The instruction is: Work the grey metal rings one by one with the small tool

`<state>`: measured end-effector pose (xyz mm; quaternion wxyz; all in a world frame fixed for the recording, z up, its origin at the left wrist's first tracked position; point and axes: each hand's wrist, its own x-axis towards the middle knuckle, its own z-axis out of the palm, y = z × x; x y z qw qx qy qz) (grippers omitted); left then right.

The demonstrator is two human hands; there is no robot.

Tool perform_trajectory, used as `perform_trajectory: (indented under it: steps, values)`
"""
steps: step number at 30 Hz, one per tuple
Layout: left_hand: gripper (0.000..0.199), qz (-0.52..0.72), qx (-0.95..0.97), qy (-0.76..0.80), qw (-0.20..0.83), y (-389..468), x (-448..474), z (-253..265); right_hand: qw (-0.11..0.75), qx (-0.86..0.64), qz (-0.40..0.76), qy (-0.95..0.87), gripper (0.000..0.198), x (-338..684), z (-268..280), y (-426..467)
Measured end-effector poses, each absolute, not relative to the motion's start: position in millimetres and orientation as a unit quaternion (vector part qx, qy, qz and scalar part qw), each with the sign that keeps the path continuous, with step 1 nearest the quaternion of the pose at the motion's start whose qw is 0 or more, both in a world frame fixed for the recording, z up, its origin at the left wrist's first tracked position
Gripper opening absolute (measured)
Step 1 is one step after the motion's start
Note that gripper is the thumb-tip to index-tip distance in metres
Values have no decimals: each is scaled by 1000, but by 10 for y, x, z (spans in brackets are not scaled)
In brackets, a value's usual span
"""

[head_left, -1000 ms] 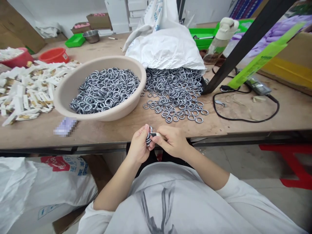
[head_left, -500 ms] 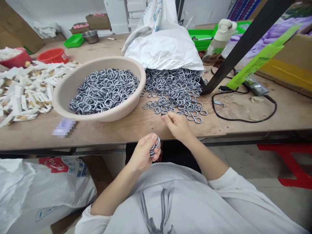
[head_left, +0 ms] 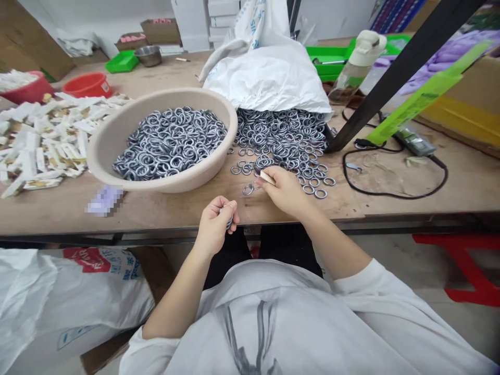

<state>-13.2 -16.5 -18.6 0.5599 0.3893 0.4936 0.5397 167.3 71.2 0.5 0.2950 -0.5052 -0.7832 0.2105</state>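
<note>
My left hand (head_left: 216,223) is closed around several grey metal rings (head_left: 229,221) at the table's front edge; the fingers partly hide them. To its right, my right hand (head_left: 287,191) pinches a short pale stick (head_left: 267,178) with what looks like a dark end. Just beyond those fingertips lies a loose ring (head_left: 248,189) on the wood, with another partly covered by the hand. Behind the right hand, a pile of the same rings (head_left: 279,138) spills from a white woven sack (head_left: 269,78). A beige basin (head_left: 167,183) full of rings stands to the left.
White strips (head_left: 50,143) are heaped at the far left beside a red bowl (head_left: 86,85). A slanted black post (head_left: 394,78) rises on the right. Near it lie a black cable (head_left: 390,196) and a bottle (head_left: 357,65). A red stool (head_left: 464,260) stands below.
My left hand has moved left and slightly up with its rings. My right hand has turned and risen a little, so the pale stick now shows. A ring lies on the wood by its fingertips.
</note>
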Motion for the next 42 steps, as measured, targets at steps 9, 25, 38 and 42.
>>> perform_trajectory:
  steps: [9, 25, 38, 42]
  values:
    - [35, 422, 576, 488, 503, -70, -29, -191, 361, -430, 388, -731, 22, 1714, 48, 430]
    - [35, 540, 326, 383, 674, -214, 177, -104, 440, -348, 359, -746, 47, 1665, 9, 201]
    - [38, 534, 320, 365, 692, -246, 183, -91, 396, -304, 256, -828, 47, 1714, 44, 43]
    - [39, 507, 345, 352, 707, -293, 198, -55, 388, -357, 268, -806, 49, 1730, -8, 163]
